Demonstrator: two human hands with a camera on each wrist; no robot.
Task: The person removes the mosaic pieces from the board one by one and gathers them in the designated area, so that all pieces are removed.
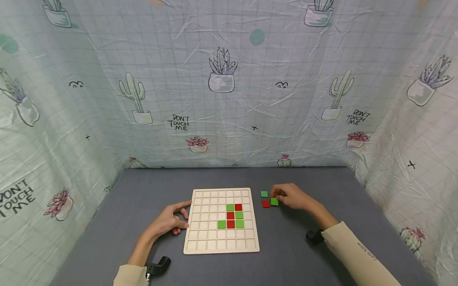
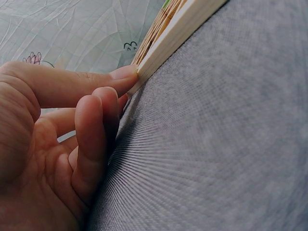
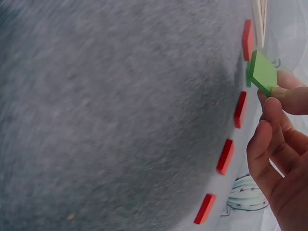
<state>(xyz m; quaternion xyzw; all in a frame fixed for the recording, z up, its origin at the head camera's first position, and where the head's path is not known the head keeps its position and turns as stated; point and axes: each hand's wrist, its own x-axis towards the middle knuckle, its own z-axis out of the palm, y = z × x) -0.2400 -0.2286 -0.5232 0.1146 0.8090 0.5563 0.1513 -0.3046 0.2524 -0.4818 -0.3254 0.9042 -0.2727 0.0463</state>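
Gridded wooden board (image 1: pixel 203 234), part-filled, on bench (image 1: pixel 161 184): seven red and green tiles (image 1: pixel 230 215) seated; loose tiles (image 1: pixel 266 204) alongside, unplaced. Right hand (image 1: pixel 292 196): grip pinching green tile (image 1: pixel 274 202). Left hand (image 1: pixel 166 221): unclosed, touching board's edge.

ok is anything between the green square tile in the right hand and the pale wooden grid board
Yes: a flat red square tile lies between the held tile and the board, a green square one behind it; both look low enough to clear.
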